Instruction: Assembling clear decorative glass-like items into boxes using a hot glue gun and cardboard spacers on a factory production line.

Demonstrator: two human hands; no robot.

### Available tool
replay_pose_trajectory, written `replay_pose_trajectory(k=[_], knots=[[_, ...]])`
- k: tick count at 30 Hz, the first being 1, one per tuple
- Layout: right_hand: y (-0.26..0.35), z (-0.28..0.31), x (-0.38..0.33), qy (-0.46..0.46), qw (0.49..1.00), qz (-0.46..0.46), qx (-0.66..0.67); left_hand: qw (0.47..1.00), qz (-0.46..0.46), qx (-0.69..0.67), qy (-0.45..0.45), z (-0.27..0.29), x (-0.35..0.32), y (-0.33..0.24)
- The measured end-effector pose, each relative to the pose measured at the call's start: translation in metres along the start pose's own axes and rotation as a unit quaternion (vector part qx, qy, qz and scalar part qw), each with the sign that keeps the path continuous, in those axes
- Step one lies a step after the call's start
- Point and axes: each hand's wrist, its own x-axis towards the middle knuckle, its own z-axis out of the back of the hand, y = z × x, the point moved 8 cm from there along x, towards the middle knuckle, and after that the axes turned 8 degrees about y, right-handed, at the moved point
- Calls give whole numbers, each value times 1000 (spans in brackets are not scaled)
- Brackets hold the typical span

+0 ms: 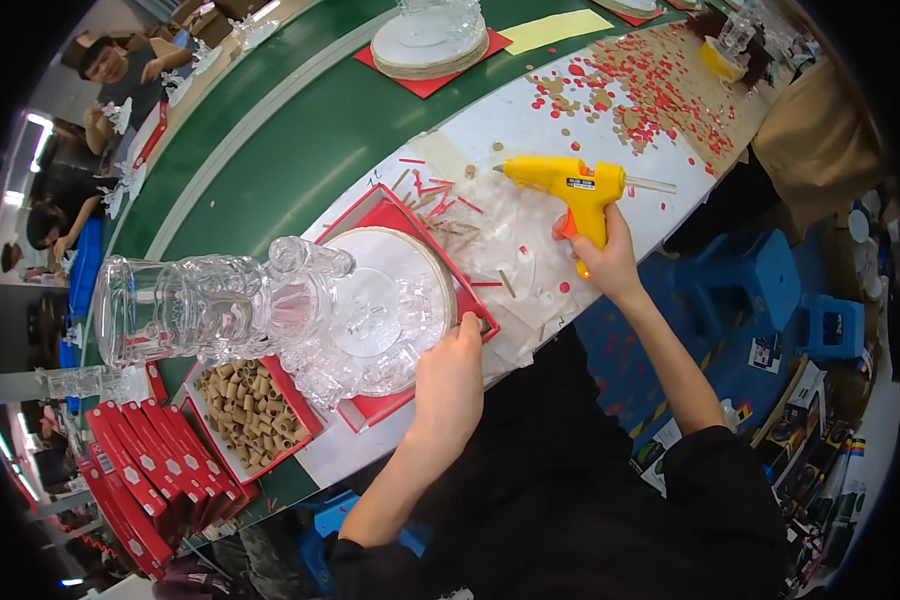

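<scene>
My right hand [612, 256] is closed around the handle of a yellow glue gun [556, 176]. Its nozzle points left, and a clear glue stick [652, 185] juts from its back. At the near corner of a shallow red box [432, 236], my left hand [450, 380] is closed on the edge, thumb on top and the other fingers mostly hidden. A round white board [428, 272] with a layered brown edge sits in this box. Above it, a large, ornate clear vessel [185, 308] stretches toward the left; its lower part overlaps the board.
Short brown cardboard tubes [248, 410] fill a red-edged box, beside stacked red boxes [155, 465]. Red and brown discs [645, 95] and strips litter the white sheet. Another white round board [430, 42] sits on the green conveyor [300, 130]. Blue stools [740, 280] stand right; other people work far left.
</scene>
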Motion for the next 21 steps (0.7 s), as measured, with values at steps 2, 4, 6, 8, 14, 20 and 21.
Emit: replay_pose_trajectory(k=[2,4,6,8,14,20,21], knots=[[1,0,1,-1,1000,4,0,1000,1,-10,11,-1,1,1],[2,0,0,-1,1000,5,-9,1000,1,-20,18,-1,3,1],[4,0,0,-6,1000,-2,4,999,-11,-45,-29,4,4,0],[4,-3,0,-6,1000,-4,17,999,-21,-39,-27,3,5,1],[6,1,-3,-10,1000,25,-15,999,-34,-2,4,-1,7,-6],[-5,-1,-9,-25,998,-1,-59,997,-40,-54,-31,0,-9,7],[-9,2,-11,-29,998,4,-55,996,-55,-59,-27,4,-13,5]])
